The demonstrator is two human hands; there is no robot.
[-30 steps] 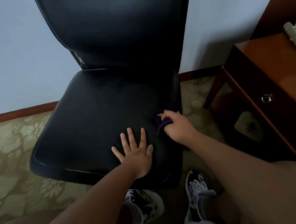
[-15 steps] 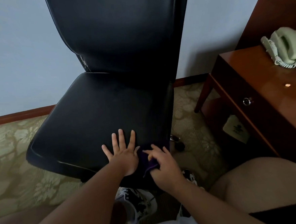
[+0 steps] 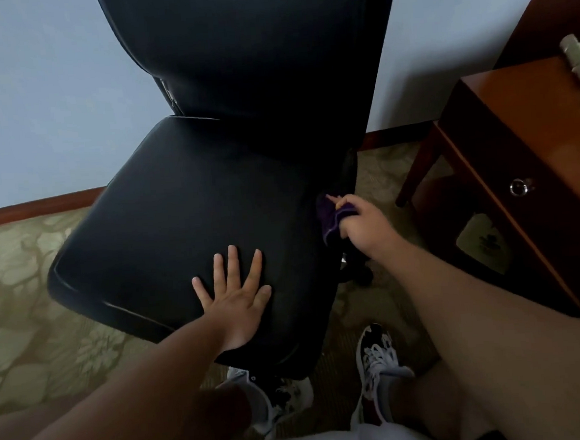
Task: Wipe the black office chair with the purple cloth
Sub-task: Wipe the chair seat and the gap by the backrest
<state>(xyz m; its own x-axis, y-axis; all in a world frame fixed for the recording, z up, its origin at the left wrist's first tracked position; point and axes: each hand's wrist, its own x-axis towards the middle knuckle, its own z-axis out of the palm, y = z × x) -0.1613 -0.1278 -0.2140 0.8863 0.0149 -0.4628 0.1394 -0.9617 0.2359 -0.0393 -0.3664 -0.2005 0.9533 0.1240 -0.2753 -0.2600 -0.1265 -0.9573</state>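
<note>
While the left hand (image 3: 234,301), grip spread apart, presses flat on the near seat of the black office chair (image 3: 178,210), the right hand (image 3: 364,226) has its grip clamped on the purple cloth (image 3: 329,217) at the seat's right edge, a soft, light cloth probably best held bunched.

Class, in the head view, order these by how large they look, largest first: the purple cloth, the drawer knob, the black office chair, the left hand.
1. black office chair
2. left hand
3. purple cloth, partly hidden in the right hand
4. drawer knob
</note>
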